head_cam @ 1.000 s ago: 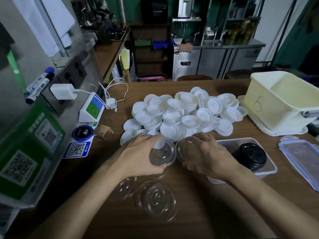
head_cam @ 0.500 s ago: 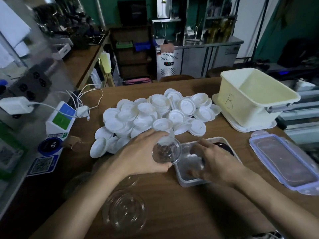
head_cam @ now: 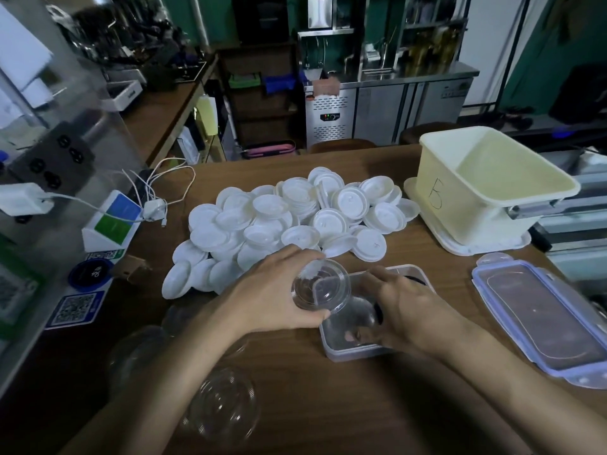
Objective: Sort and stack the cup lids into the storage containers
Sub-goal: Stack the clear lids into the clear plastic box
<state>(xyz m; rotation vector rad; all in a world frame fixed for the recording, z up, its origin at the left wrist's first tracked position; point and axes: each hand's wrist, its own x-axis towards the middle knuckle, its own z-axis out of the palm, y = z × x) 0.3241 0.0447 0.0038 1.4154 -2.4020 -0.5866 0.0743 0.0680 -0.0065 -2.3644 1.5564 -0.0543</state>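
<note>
Bare table (head_cam: 345,418) lies open at lower centre. The white lid pile (head_cam: 289,221) blocks the middle. The cream bin (head_cam: 486,192) and blue-rimmed container lid (head_cam: 542,323) crowd the right, and clear lids (head_cam: 220,405) the lower left.

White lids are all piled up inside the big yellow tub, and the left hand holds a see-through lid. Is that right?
Not quite. The white lids are piled on the table beside the big yellow tub, not inside it. The left hand does hold a see-through lid. The head view shows this.
</note>
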